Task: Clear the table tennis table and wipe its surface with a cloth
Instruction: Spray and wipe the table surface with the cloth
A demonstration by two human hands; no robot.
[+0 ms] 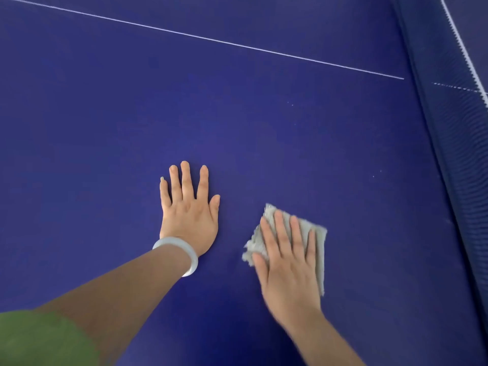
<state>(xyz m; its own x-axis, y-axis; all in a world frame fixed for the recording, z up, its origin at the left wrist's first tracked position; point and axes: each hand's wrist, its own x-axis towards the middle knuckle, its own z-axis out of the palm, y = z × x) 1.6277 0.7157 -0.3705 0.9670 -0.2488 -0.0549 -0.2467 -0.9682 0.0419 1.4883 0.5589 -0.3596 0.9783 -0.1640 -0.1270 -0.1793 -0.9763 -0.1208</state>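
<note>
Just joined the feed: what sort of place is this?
Likely a games or sports room: a blue table with a white line and a net on the right.

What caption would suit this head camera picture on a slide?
Right hand presses a grey cloth flat on the blue table while the left hand rests beside it.

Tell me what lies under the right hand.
Under the right hand lies a grey cloth, pressed flat on the blue table by straight fingers. Its edges show around the fingers; its middle and the table surface beneath it are covered.
</note>
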